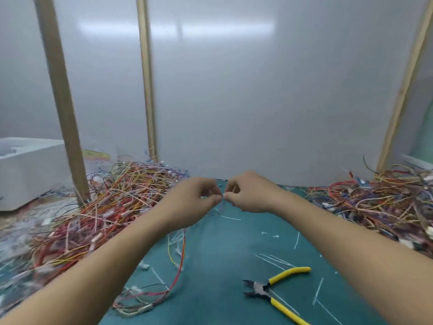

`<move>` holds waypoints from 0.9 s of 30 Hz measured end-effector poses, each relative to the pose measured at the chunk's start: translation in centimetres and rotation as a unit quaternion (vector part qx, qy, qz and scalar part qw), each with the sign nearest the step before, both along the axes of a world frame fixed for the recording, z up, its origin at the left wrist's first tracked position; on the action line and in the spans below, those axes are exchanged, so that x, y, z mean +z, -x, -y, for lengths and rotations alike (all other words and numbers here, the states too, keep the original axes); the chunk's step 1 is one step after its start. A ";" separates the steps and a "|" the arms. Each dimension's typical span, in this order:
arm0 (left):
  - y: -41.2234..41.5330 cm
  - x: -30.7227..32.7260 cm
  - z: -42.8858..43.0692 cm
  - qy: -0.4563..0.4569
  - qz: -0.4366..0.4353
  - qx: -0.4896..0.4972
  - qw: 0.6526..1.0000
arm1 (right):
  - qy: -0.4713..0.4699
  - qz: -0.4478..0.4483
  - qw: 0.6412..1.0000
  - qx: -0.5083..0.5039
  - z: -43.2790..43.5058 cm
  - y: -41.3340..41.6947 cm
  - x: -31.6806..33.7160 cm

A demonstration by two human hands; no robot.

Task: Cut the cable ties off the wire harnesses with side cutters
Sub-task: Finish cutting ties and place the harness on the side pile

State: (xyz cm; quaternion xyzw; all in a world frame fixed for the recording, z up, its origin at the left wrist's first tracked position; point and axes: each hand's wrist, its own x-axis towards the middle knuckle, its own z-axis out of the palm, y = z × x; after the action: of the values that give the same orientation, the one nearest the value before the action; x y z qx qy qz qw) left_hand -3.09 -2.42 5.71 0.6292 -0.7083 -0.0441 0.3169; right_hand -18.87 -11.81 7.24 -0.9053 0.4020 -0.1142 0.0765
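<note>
The left hand [199, 198] and the right hand [246, 193] meet fingertip to fingertip above the far part of the green mat [222, 254]. Both have their fingers curled, and each pinches the top of a few thin wires [221, 207] that hang down between them. The pinch is too small and blurred to show whether a tie sits there. Holding the strands up with 2 hands looks like a way to separate or inspect them, clear of the clutter below.

The side cutters [262, 288] lie untouched on the mat near the right forearm with their jaws apart and yellow handles splayed, probably set there for a quick pick-up.

White cut cable ties [276, 258] are scattered over the mat around the tool, so some cutting appears to be done. A loose harness [164, 296] trails beside the left forearm.

There are 2 heaps of harnesses: the left pile [112, 207] and the right pile [386, 202], well apart, perhaps so that finished work stays separate from unfinished. Which is which cannot be told.

Beyond the left pile sit a white box [30, 170] and a wooden post [61, 102].
</note>
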 end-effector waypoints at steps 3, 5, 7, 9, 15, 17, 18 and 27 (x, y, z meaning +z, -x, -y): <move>-4.6 -1.4 -1.7 0.000 0.027 0.062 0.998 | -0.002 0.004 0.999 0.048 -1.3 -5.9 -2.3; -7.6 -2.4 -2.7 0.006 0.041 0.114 0.993 | 0.006 0.009 0.997 0.073 -1.9 -9.1 -3.8; -10.4 -3.2 -3.4 0.014 0.067 0.174 0.982 | 0.028 0.022 0.996 0.085 -2.2 -11.7 -5.0; -13.0 -3.8 -3.7 0.039 0.103 0.230 0.967 | 0.053 0.047 0.994 0.086 -2.4 -14.0 -5.7; -17.7 -6.8 -3.4 -0.055 0.152 0.315 0.935 | 0.085 0.087 0.987 0.107 -2.3 -19.1 -6.6; -18.0 -8.2 -3.4 -0.053 0.148 0.309 0.938 | 0.087 0.082 0.988 0.100 -2.0 -20.2 -6.8; -18.0 -8.7 -3.4 -0.032 0.150 0.305 0.940 | 0.087 0.076 0.988 0.099 -1.8 -20.7 -7.0; -18.1 -8.9 -3.3 0.048 0.088 0.280 0.955 | 0.074 0.004 0.990 0.118 -1.1 -22.2 -8.3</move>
State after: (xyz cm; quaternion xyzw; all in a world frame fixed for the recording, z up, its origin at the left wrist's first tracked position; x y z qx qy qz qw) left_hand 14.99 0.88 -3.18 0.7880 -0.5298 0.1355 0.2830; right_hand 3.34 -10.67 -1.03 -0.9490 0.2827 -0.1377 0.0239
